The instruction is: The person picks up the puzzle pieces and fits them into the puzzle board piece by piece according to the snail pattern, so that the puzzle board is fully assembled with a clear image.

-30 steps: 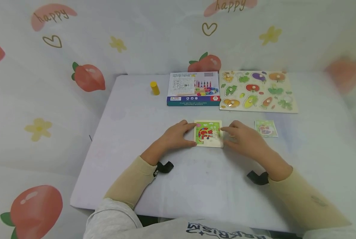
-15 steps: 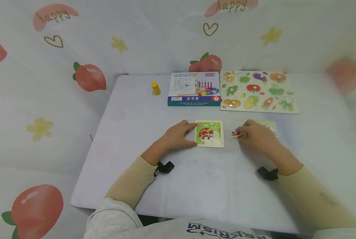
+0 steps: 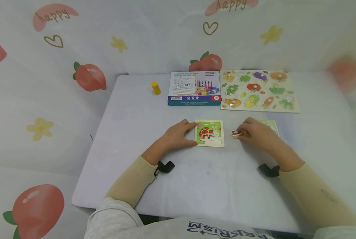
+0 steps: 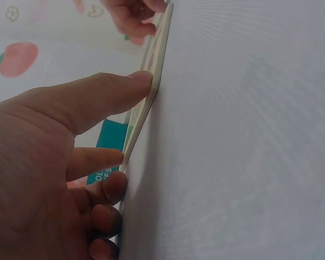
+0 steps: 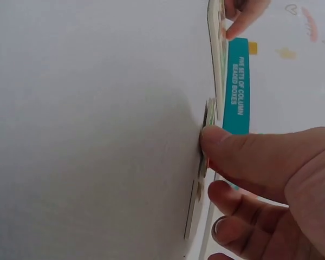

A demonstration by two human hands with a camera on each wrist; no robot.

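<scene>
A small wooden jigsaw board (image 3: 222, 132) lies on the table, its tray partly filled with a green picture of a red spiral-shelled animal. My left hand (image 3: 176, 135) is at its left side, thumb and forefinger straight and pressing on the rim; the left wrist view has the thumb (image 4: 114, 97) against the edge. Right of the board, my right hand (image 3: 257, 134) pinches red and green puzzle pieces (image 3: 235, 134) low over the table. In the right wrist view the thumb (image 5: 244, 151) covers part of the thin stacked pieces (image 5: 210, 111). The right hand partly hides a green-bordered square (image 3: 271, 124).
Along the back stand a bead-set box (image 3: 194, 89) and a vegetable knob-puzzle board (image 3: 263, 89), side by side. A yellow cylinder (image 3: 155, 88) is upright left of the box. A white fruit-print cloth (image 3: 154, 39) rises behind the table (image 3: 130, 122).
My right hand has moved from the board's right edge rightward, and now pinches the puzzle pieces there, partly covering the green-bordered square. The left hand has stayed on the board.
</scene>
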